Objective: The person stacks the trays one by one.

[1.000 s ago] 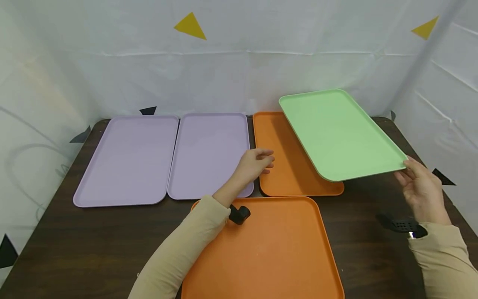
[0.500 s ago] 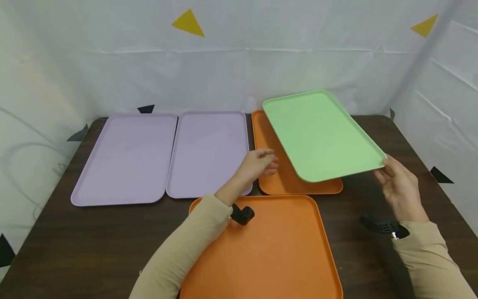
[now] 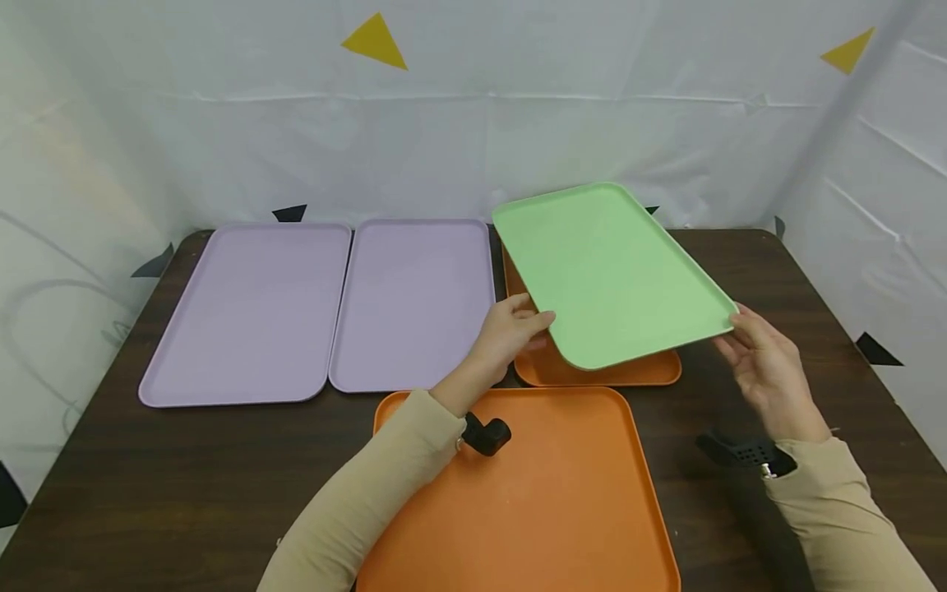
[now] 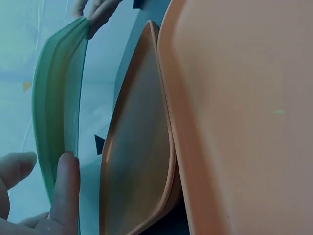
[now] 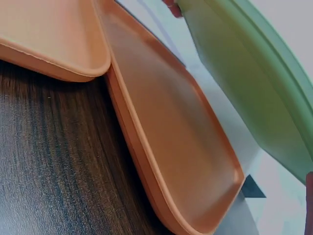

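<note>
In the head view, a green tray [image 3: 610, 275] is hanging tilted in the air above the far orange tray [image 3: 592, 370], which is lying near the table's [image 3: 799, 271] far edge, right of the middle. The right hand [image 3: 765, 370] is gripping the green tray's near right corner, fingers curled under its rim and thumb on top. The left hand [image 3: 510, 333] is reaching to the tray's near left edge; its fingertips are touching the rim, and whether they are pinching it cannot be told from here. Two lilac trays [image 3: 255, 312] are lying side by side along the far edge toward the left corner. A second, nearer orange tray [image 3: 547, 501] is sitting at the near edge, just in front of the far one.

In the left wrist view, the green tray [image 4: 58, 117] is showing edge-on, with the left hand's fingers [image 4: 66, 191] lying fairly straight against its rim. The right hand's fingertips [image 4: 95, 12] are holding the opposite end. Both orange trays [image 4: 142, 161] are filling the rest of the picture.

In the right wrist view, the green tray [image 5: 254, 83] is slanting above the far orange tray [image 5: 171, 132], apart from it. The near orange tray [image 5: 49, 36] is lying just beside that one on the dark wood. The right hand's own fingers are barely showing at the picture's edge.
</note>
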